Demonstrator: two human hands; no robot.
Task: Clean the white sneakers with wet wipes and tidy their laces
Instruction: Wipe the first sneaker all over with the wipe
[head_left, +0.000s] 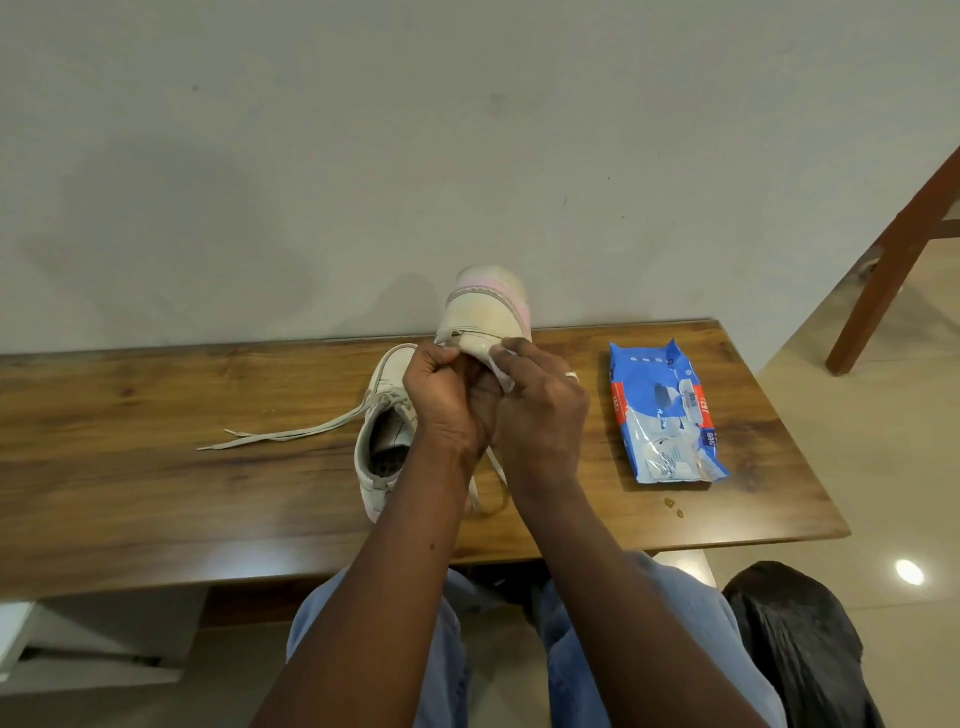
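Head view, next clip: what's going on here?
A seated person is cleaning shoes at a wooden table. The left hand grips the raised sneaker while the right hand pinches a wet wipe against it. The second sneaker lies on the table, its laces loose and trailing left. A blue wipes pack lies to the right.

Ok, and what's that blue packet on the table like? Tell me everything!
The blue packet is a soft, crinkly plastic pack. It is mostly blue with white patches, red bands along its sides and a small barcode label near the middle. It lies flat on the wooden table near the right edge, to the right of the right hand, which is not touching it. Only the table touches it. Its print is too small to read, and I cannot tell whether its flap is open.
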